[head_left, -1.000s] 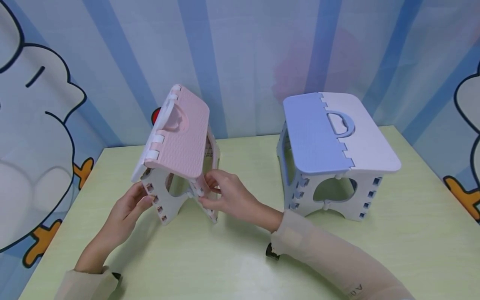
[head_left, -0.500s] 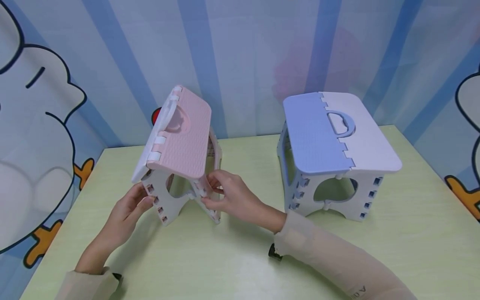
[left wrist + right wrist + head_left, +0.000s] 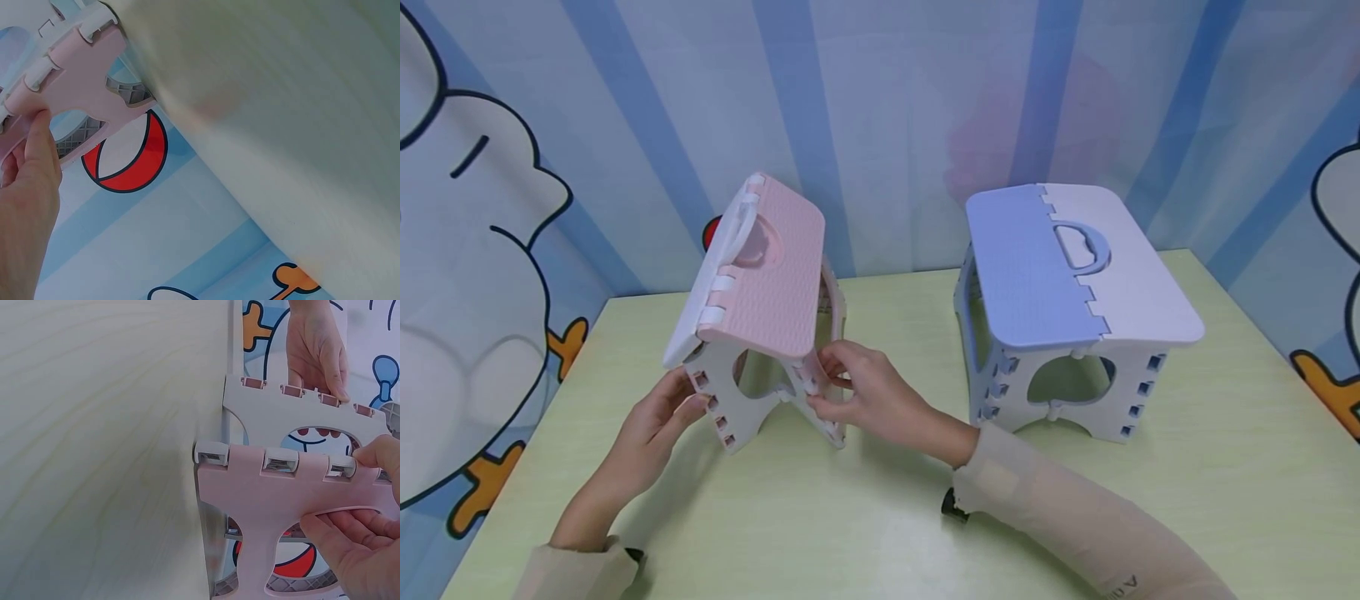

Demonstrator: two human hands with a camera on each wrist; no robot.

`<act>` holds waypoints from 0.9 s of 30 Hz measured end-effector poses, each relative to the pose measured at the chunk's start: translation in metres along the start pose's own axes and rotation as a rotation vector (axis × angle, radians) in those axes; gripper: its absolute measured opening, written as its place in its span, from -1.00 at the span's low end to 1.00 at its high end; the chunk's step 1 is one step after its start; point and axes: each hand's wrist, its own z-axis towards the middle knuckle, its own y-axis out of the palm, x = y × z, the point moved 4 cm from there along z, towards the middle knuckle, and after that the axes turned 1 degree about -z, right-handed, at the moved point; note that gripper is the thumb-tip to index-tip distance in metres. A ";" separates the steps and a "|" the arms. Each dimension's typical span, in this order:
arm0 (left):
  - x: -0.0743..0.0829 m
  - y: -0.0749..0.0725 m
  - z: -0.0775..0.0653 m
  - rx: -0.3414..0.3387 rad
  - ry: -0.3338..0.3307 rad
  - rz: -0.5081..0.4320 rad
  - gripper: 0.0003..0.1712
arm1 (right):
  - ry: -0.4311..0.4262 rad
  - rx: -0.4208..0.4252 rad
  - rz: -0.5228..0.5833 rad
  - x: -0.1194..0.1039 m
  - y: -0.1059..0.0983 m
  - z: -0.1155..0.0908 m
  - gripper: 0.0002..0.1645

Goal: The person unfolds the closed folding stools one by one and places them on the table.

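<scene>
A pink and white folding step stool (image 3: 771,292) stands partly unfolded at the left of the table in the head view, its two top halves sloping down from a raised middle ridge. My left hand (image 3: 643,437) grips its left leg panel, fingers behind and thumb on the hinged edge. On the opposite side, my right hand (image 3: 876,392) holds the pink leg panel (image 3: 250,487). In the right wrist view its fingers reach through the panel's cutout and the thumb lies on the hinged edge. The left wrist view shows the left fingertips partly hidden by the panel.
A blue and white folding stool (image 3: 1037,267) stands fully unfolded at the right, its top flat with a carry handle. Behind the pale green table (image 3: 880,517) hangs a striped blue curtain (image 3: 895,133) with cartoon figures.
My right hand has shifted slightly to the right with the pink leg panel, and the stool's legs stand a little wider apart. The left hand and blue stool stay about where they were.
</scene>
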 end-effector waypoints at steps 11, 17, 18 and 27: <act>0.001 0.000 -0.001 0.005 0.019 0.003 -0.44 | 0.015 0.001 0.016 0.002 -0.003 -0.003 -0.64; 0.001 0.000 -0.001 0.005 0.029 -0.006 -0.44 | 0.005 0.008 0.028 0.001 -0.004 -0.005 -0.64; 0.001 0.000 -0.001 0.005 0.029 -0.005 -0.44 | 0.003 0.009 0.030 0.002 -0.004 -0.005 -0.64; 0.001 0.001 -0.001 -0.001 0.019 -0.008 -0.44 | -0.005 0.018 0.037 0.002 -0.006 -0.008 -0.64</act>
